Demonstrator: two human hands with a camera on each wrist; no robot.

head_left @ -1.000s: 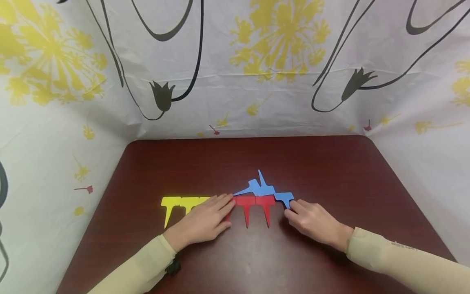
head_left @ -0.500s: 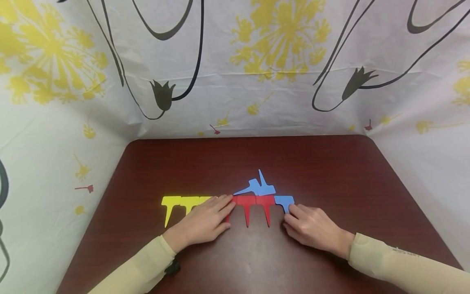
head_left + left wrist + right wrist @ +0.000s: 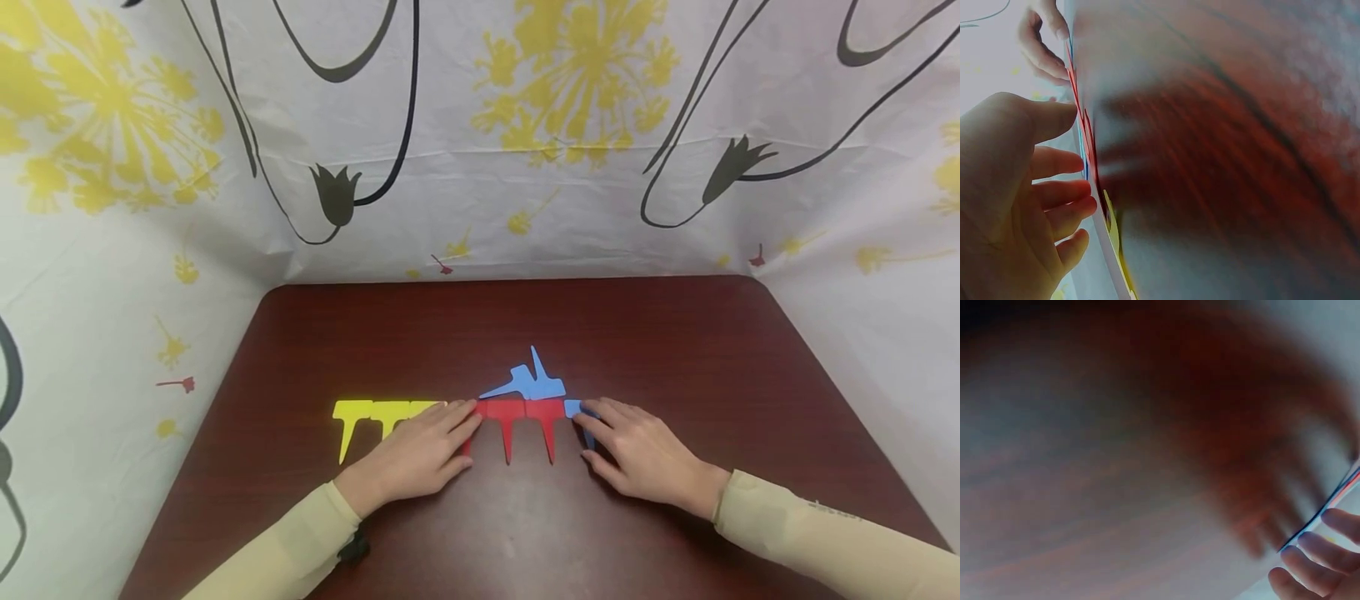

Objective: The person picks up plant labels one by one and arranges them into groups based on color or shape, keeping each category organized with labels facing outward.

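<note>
Flat T-shaped plant labels lie in a row on the table in the head view: yellow labels (image 3: 352, 410) at the left, red labels (image 3: 506, 409) in the middle, one blue label (image 3: 572, 408) at the right end. My left hand (image 3: 416, 450) rests across the join of yellow and red, fingers extended, hiding part of both. My right hand (image 3: 645, 454) lies over the blue label, its fingers reaching across and covering most of it. In the right wrist view the right hand's fingertips (image 3: 1291, 559) are spread along the label's thin edge.
Just behind the red labels lie more blue labels (image 3: 534, 387), overlapping at angles. The dark brown table (image 3: 502, 333) has rounded back corners. A patterned white cloth (image 3: 465, 200) hangs behind it and along both sides.
The right hand pulled the blue label toward the person, level with the red row. Its fingers then let go of the stem and spread over the label. The left hand stayed put.
</note>
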